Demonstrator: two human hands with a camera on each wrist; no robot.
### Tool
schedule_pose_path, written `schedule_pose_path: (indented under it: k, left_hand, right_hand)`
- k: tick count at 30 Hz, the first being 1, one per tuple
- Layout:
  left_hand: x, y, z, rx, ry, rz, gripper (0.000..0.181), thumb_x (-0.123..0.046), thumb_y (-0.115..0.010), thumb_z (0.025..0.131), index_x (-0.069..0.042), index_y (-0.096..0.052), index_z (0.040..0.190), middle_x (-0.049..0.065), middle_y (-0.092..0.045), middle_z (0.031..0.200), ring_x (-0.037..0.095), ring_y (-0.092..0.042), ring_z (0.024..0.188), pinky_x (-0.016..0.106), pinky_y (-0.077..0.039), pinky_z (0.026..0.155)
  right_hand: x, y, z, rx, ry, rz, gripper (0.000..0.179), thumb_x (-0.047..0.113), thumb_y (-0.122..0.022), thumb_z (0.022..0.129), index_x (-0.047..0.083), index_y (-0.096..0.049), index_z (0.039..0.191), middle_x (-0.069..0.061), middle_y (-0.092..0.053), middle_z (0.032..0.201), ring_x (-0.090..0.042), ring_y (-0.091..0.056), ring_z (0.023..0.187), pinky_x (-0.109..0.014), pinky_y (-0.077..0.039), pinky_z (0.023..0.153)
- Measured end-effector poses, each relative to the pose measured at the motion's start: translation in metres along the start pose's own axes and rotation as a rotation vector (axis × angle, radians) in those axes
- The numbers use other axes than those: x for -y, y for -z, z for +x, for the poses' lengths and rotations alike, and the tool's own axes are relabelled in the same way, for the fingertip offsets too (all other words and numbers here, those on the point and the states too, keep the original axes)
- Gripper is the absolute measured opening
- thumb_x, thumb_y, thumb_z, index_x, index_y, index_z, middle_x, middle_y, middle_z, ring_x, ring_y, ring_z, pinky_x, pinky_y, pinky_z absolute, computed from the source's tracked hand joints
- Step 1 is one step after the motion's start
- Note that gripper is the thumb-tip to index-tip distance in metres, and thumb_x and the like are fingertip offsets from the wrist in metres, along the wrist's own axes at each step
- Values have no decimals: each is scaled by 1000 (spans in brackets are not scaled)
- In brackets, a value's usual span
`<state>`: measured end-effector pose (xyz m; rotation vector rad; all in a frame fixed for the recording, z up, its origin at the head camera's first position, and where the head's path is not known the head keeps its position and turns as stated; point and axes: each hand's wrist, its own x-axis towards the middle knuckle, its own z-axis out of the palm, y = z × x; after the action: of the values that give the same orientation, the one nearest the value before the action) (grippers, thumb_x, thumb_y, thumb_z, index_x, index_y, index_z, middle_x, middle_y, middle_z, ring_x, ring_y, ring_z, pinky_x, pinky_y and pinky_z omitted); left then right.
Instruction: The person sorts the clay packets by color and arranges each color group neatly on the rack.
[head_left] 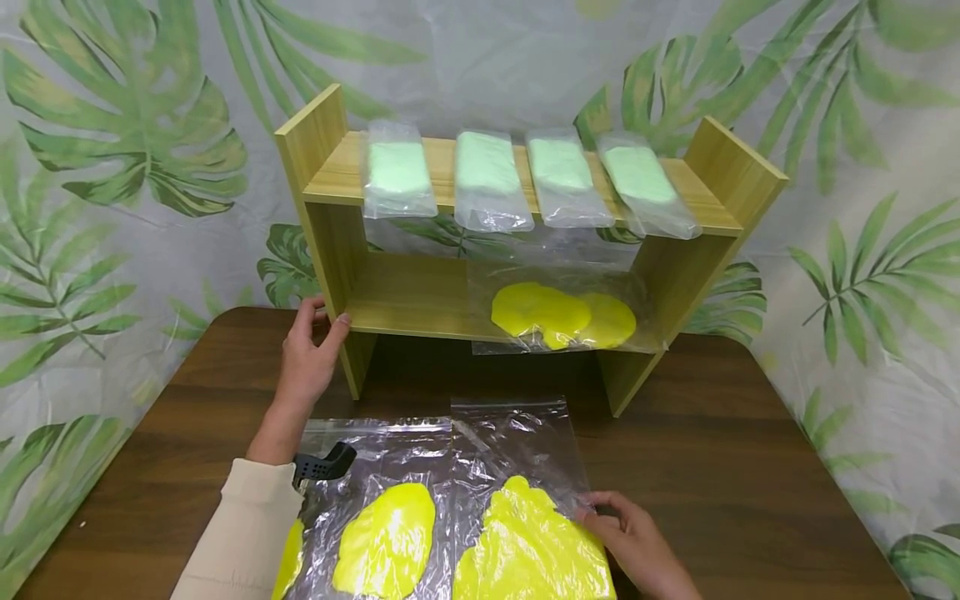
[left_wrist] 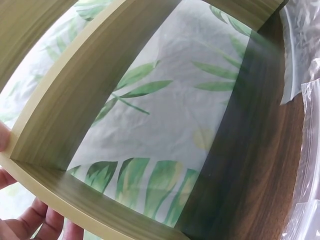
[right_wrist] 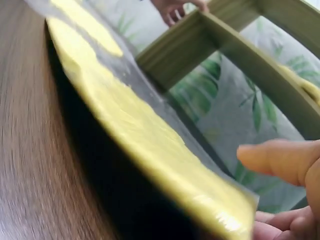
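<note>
My left hand [head_left: 309, 354] grips the left side of the wooden shelf unit [head_left: 405, 329], thumb on the front edge and fingers round the outer side. In the left wrist view its fingers [left_wrist: 37, 220] show beyond the panel. My right hand [head_left: 630, 537] is at the right edge of a clear zip bag [head_left: 517, 433] with a flattened, dough-like yellow mass [head_left: 532, 542] in it. In the right wrist view one straight finger [right_wrist: 275, 157] stands apart from the bag, while other fingers touch its end. Left of that bag lies another with a yellow mass [head_left: 386, 542].
Several bags of pale green stuff [head_left: 487, 167] lie on the top shelf, their ends hanging over its edge. On the lower shelf lies a bag with yellow blobs [head_left: 540, 308]. The shelf unit stands on a dark wooden table [head_left: 720, 467] before a leaf-patterned cloth [head_left: 517, 50].
</note>
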<state>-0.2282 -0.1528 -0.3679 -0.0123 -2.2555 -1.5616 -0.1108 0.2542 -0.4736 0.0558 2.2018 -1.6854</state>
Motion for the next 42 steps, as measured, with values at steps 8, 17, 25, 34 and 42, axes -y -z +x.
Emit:
schedule_pose_path:
  k: [8,17,25,34,42]
  left_hand:
    - [6,2,2,-2,-4,1,36,-16,-51,98,3,-47,129,29,-58,114,33,-56,100,23,-41,75]
    - [39,1,14,-14,12,4,39,-23,-53,99,-5,-47,132,23,-59,116,30,-56,103,31,-41,80]
    - [6,5,2,19,-29,2,37,-17,-51,99,3,-46,130,28,-57,113,24,-55,97,24,-41,73]
    - [-2,4,-1,32,-13,14,37,-17,-51,99,1,-46,130,28,-58,114,33,-56,99,23,-41,73]
    - [-1,3,-1,16,-12,14,35,-16,-52,98,1,-47,128,27,-59,112,30,-57,97,23,-42,73]
  right_hand:
    - [2,-3,2,182,-20,313,52,11,-59,95,-18,-41,134,-11,-68,106,-18,-67,87,-32,-54,77]
    - [8,-5,-1,385,-75,473,69,12,-52,100,2,-6,151,-13,-53,128,-32,-61,109,-51,-48,86]
    - [21,-3,5,376,-19,364,57,9,-53,99,3,-23,147,-15,-54,123,-31,-63,102,-50,-51,82]
    - [69,11,22,382,163,171,55,7,-54,98,4,-28,147,-19,-54,120,-23,-64,93,-38,-54,79]
    - [106,12,19,429,322,202,53,0,-49,98,9,-33,148,-17,-46,136,-23,-63,100,-37,-53,83]
